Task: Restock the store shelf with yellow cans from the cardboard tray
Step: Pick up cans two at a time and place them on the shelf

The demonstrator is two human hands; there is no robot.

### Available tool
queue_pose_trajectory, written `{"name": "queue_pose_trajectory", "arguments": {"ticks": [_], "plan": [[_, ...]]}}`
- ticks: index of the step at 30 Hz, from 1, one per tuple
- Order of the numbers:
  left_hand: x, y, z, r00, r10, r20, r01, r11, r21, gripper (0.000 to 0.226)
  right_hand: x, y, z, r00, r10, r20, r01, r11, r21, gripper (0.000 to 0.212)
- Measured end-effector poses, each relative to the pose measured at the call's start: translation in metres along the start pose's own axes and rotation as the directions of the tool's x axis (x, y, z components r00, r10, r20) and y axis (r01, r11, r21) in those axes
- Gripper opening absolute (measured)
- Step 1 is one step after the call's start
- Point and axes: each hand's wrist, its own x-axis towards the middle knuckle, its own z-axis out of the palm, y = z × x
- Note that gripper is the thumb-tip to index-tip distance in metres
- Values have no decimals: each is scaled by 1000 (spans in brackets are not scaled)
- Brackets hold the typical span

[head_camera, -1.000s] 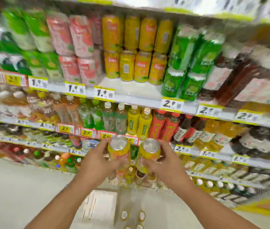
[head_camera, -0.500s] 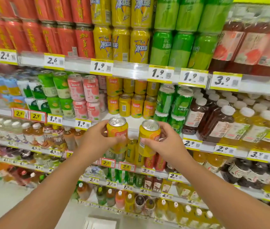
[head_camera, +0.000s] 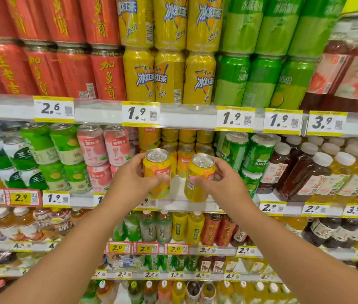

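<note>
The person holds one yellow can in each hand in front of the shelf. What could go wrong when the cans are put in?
1. The left hand and right hand each carry a can, so neither is free to steady the stacked yellow cans behind; a push might topple them.
2. The left can and right can are close together and may knock each other.
3. The gap is narrow; the pink cans or green cans could be bumped.

white store shelf [head_camera: 197, 191] carries stacked yellow cans [head_camera: 186, 160] between pink cans [head_camera: 99, 150] and green cans [head_camera: 246, 152].

2 bare forearms, no sleeves; left grip [head_camera: 137, 181], right grip [head_camera: 222, 182] ungloved.
</note>
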Motion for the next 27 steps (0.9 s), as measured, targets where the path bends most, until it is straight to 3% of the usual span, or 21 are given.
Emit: {"name": "queue_pose_trajectory", "arguments": {"ticks": [7,11,13,22,27], "plan": [[41,-5,5,1000,-6,-21,7,998,62,69,47,0,10,1000,4,-19,-3,998,56,44],[55,-4,12,998,3,-60,3,995,104,63,74,4,12,998,7,-59,-4,999,49,56],[64,-4,17,995,22,-95,-9,992,129,71,85,3,14,996,13,-90,-12,1000,11,65],[101,5,41,957,83,-278,-11,968,250,64,116,-11,20,988,26,-154,-38,996,-77,63],[113,4,49,933,88,-349,18,957,288,80,126,-19,20,986,90,-141,-104,990,-95,32]]}}
